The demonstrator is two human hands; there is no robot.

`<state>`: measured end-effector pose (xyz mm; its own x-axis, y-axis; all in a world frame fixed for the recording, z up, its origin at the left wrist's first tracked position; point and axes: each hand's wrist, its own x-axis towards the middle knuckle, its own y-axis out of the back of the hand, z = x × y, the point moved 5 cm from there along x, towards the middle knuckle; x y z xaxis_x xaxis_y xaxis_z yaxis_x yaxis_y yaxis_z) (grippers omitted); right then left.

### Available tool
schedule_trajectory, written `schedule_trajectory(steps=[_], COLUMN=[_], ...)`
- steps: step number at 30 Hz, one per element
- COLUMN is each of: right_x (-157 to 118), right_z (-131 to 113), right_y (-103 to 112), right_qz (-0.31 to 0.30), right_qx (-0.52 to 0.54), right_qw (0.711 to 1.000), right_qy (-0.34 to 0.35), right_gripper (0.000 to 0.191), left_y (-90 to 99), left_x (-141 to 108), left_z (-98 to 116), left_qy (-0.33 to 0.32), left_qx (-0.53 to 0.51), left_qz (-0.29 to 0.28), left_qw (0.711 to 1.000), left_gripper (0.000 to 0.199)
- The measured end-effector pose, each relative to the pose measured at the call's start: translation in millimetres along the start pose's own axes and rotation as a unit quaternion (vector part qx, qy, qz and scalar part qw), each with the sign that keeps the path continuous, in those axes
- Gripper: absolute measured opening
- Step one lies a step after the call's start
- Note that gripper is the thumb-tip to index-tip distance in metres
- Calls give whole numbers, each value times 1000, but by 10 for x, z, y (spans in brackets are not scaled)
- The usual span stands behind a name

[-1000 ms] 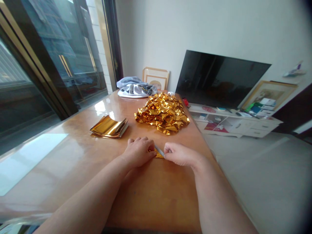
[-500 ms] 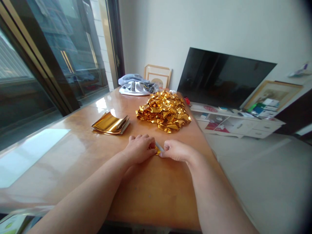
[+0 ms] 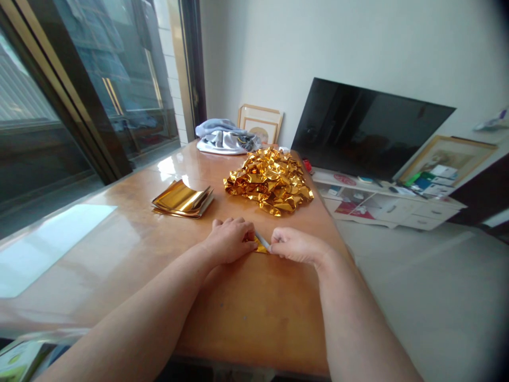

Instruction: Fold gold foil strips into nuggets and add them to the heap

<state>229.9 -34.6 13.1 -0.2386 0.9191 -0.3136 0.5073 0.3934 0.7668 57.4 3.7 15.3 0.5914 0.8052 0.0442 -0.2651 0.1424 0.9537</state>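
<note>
A small piece of gold foil paper (image 3: 261, 245) lies on the table between my hands, with a pale folded strip along its upper edge. My left hand (image 3: 233, 240) is curled over its left side, thumb and fingers pressed on it. At its right corner, my right hand (image 3: 292, 244) is closed in a pinch. Much of the sheet is hidden under the fingers. Beyond my left hand sits a stack of gold foil sheets (image 3: 183, 199), slightly curled. A heap of folded gold foil pieces (image 3: 272, 180) lies past my hands, near the table's right edge.
The glossy wooden table (image 3: 254, 313) drops off on the right to a pale floor. Blue and white cloth (image 3: 225, 137) is bundled at its far end. Beyond stand a television (image 3: 369, 130) and a white cabinet (image 3: 392, 204). A glass door (image 3: 119, 90) is on the left.
My right hand has shifted slightly right, away from the left hand, and more of the gold foil shows between them. The left hand keeps its place on the paper.
</note>
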Motion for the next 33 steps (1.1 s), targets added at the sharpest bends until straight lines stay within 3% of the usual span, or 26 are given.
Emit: schedule_trajectory(steps=[17, 33], right_x=[93, 195], right_z=[-18, -192], right_y=[-66, -98], right_qz=[22, -3], right_qx=[-100, -126], right_qw=[991, 987], right_qy=[-90, -105], right_gripper=[24, 33], left_y=[36, 6], left_x=[33, 67], left_z=[-50, -58], left_qy=[-25, -4], left_qx=[-75, -83], left_qz=[-42, -44], left_qw=[996, 996], left_gripper=[23, 23])
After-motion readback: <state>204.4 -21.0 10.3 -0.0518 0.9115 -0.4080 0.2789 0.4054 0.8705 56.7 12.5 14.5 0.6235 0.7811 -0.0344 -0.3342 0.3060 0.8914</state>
